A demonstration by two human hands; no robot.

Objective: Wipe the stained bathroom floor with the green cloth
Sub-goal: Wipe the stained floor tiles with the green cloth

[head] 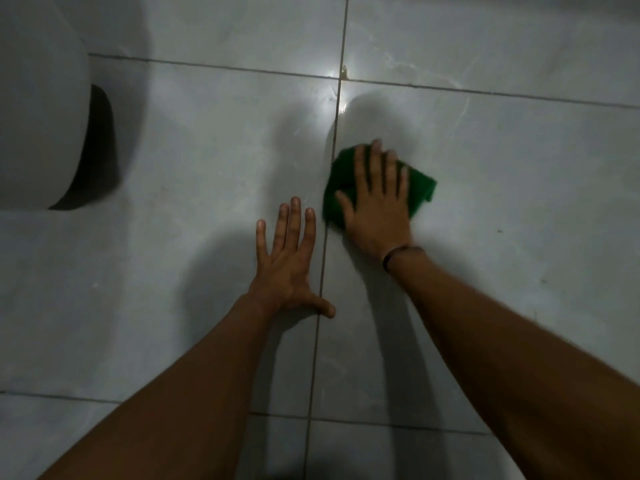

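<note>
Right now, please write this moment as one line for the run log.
step: wiping | right hand: flat on green cloth, pressing it on tile floor | left hand: flat on floor, empty | yellowish spot: not reached

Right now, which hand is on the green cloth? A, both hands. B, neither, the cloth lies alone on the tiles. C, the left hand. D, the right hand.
D: the right hand lies flat on the green cloth, while the left hand is spread on bare floor beside it.
</note>
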